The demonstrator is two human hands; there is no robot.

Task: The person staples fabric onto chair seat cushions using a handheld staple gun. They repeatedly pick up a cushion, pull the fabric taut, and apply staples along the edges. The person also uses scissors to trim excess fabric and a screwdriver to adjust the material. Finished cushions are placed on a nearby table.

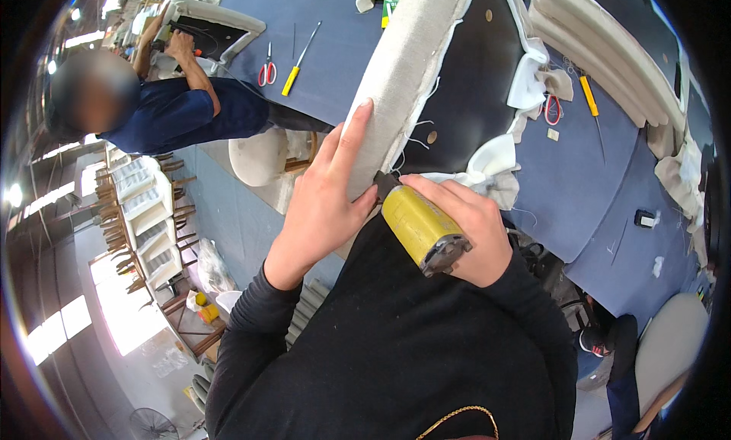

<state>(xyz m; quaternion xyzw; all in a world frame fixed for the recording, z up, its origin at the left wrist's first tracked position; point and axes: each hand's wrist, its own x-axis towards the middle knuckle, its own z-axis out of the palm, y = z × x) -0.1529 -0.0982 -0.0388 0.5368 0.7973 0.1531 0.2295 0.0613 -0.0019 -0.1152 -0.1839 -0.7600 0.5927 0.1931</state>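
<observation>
My right hand [474,225] is wrapped round a yellow and black staple gun [417,220]. The tool's black nose meets the near corner of a padded panel covered in beige fabric [407,63]; whether it touches the fabric is hard to tell. My left hand [326,192] lies on the padded side with fingers stretched out and thumb close to the nose. Black board [476,82] forms the panel's inner face, with loose threads along the fabric edge. White lining and fabric scraps [495,162] bunch up at its near right corner.
On the blue-grey table [335,25] lie red-handled scissors [267,73] and a yellow-handled screwdriver [301,59]. Right of the panel are more scissors [553,110], another yellow-handled tool [591,105] and a curved upholstered piece [601,51]. A co-worker [175,108] works at the far left.
</observation>
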